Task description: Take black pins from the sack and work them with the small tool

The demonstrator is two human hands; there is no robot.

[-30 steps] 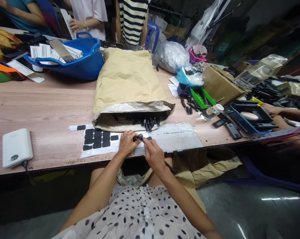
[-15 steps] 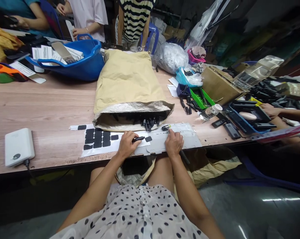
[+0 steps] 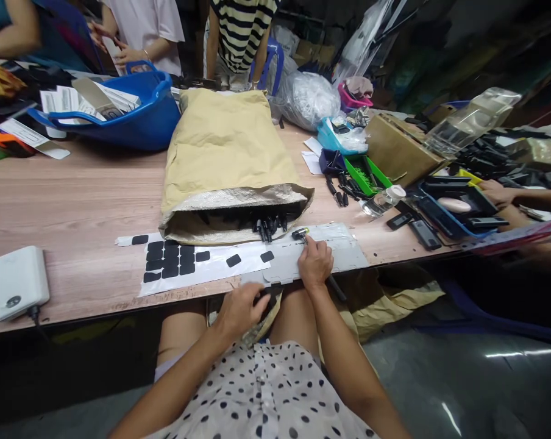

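My right hand (image 3: 316,263) is closed around the handle of a small hammer (image 3: 299,233). Its black and yellowish head rests over a grey flat sheet (image 3: 319,247), and the dark handle sticks out below my wrist. My left hand (image 3: 244,310) is just off the table's front edge, above an open bag (image 3: 272,314) between my knees. Its fingers are curled and blurred, with something dark between thumb and fingers that I cannot make out. Black rounded stickers (image 3: 171,259) lie on a white sheet (image 3: 220,274). Behind it, a large paper sack (image 3: 230,140) lies open towards me, with black pen-like parts (image 3: 267,228) at its mouth.
A white power bank (image 3: 19,283) with a cable lies at left. Beyond are a blue basin (image 3: 154,116) of boxes and several people. At right are a green tray (image 3: 366,177), a clear bottle (image 3: 383,201), a dark tray (image 3: 458,210) and another person's hand (image 3: 497,192).
My left hand, which held a black pen-like part over the sheet, has drawn back off the table edge towards the bag. My right hand stays on the hammer. The view has shifted slightly.
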